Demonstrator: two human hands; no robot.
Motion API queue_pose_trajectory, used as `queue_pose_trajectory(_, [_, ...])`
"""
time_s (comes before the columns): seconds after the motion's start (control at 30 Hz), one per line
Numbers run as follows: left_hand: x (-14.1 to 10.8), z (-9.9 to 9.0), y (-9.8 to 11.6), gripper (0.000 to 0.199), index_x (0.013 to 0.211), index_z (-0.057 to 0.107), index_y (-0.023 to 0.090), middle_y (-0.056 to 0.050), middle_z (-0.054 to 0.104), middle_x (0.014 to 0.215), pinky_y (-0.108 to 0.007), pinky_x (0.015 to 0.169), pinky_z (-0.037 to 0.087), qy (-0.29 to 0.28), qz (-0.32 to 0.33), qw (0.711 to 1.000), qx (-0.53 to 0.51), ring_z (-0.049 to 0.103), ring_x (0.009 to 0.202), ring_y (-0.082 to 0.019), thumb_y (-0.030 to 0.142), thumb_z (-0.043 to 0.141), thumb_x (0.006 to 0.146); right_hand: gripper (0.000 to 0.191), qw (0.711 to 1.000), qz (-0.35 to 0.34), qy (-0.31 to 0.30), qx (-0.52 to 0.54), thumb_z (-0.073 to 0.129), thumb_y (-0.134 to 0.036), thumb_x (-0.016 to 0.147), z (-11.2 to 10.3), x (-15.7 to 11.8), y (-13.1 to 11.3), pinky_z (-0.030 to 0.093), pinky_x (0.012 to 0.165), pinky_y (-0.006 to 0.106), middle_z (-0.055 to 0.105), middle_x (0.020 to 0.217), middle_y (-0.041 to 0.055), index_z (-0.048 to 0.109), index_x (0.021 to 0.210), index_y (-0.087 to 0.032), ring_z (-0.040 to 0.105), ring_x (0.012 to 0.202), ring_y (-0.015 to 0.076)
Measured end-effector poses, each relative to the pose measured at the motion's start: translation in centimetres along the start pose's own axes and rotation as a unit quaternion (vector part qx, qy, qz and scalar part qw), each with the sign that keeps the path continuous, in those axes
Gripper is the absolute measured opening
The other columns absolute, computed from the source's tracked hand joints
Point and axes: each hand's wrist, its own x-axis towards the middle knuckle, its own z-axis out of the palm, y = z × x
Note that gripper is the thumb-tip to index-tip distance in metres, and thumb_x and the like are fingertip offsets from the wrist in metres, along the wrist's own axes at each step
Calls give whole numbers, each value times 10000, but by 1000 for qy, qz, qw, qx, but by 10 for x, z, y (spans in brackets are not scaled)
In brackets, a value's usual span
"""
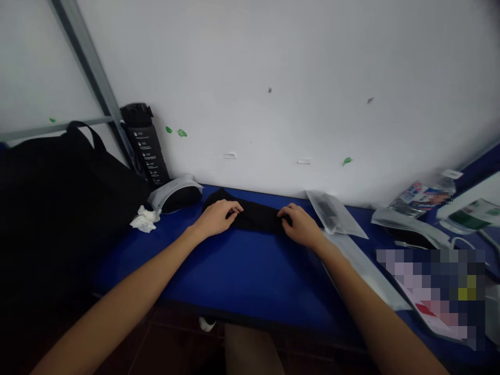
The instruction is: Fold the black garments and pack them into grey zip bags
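Note:
A folded length of black cloth [253, 216] lies across the far part of the blue table [242, 271], close to the wall. My left hand [216, 219] rests on its left end, with the fingers curled over the fabric. My right hand [299, 225] grips the right end, its fingertips pressed onto the cloth. The hands stand apart, and the middle of the cloth shows between them. No other person's hands appear.
A black bag [58, 208] fills the left side, next to a black water bottle [145, 145] and crumpled white tissue [145, 220]. A grey-and-black pouch [175, 194] lies by the wall. Clear plastic packets [332, 212] and papers crowd the right.

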Motion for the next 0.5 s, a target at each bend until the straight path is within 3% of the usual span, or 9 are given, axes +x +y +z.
queue_pose_trajectory(0.5, [1,0,-1,259,1118,748,240,-37,772,1096,-379,952,562,-11,8,999,29,702,1034,-226,149,559,966,250,1000,-4,2,-3,518,-107,906,3,0,2,498,936,370,646,1075,97,685,1062,-208,635,1006,251])
